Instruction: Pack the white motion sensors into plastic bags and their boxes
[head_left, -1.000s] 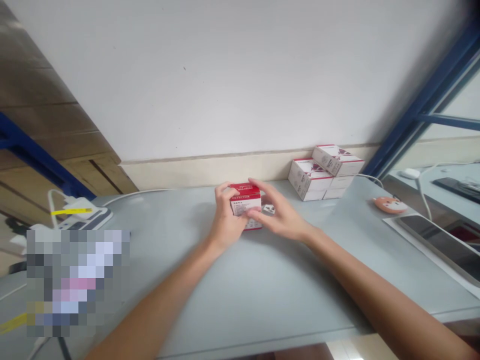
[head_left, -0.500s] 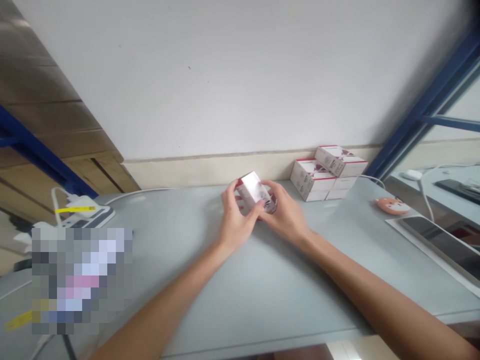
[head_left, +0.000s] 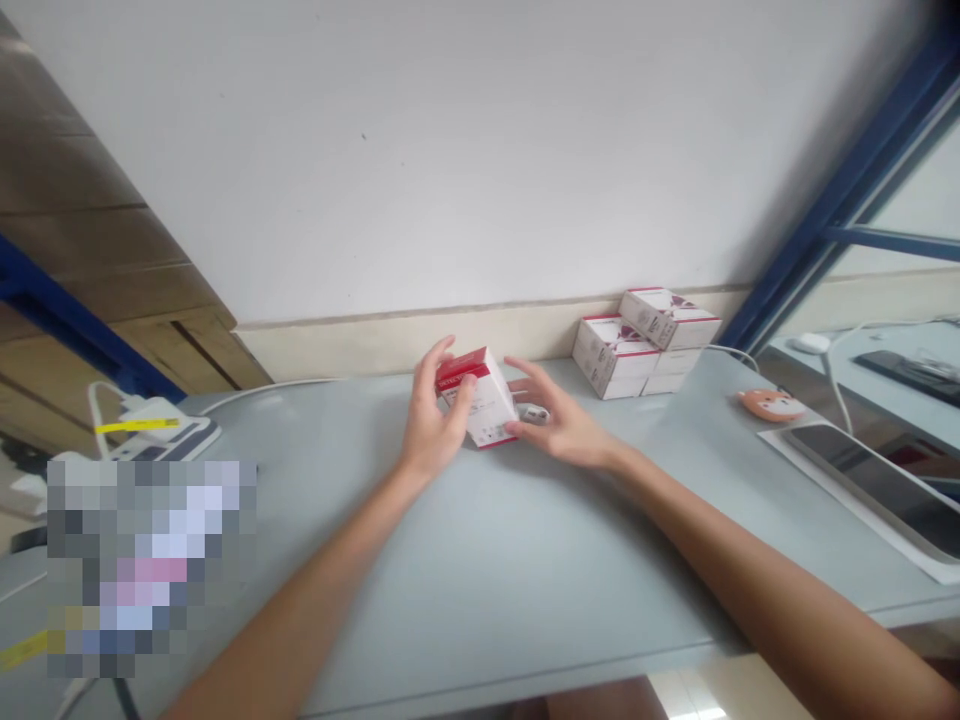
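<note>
A small white cardboard box (head_left: 491,405) with a red band on top is held tilted above the desk. My left hand (head_left: 435,420) grips it from the left, thumb across the front face and fingers behind. My right hand (head_left: 559,420) is at the box's right side, its fingers spread apart and the thumb tip by the lower right corner; whether the thumb presses on it I cannot tell. Between those fingers and thumb shows a small white-and-grey item (head_left: 534,412), too blurred to name and partly hidden.
Several similar white-and-red boxes (head_left: 649,345) are stacked against the wall on the right. Farther right are an orange animal-faced item (head_left: 771,404) and a dark flat device (head_left: 874,485). A power strip (head_left: 169,435) with cables lies at the left, near a pixelated area.
The box has turned, so its red band and printed front now face me. My right hand has loosened and spread its fingers; my left hand keeps its grip. The view has shifted slightly.
</note>
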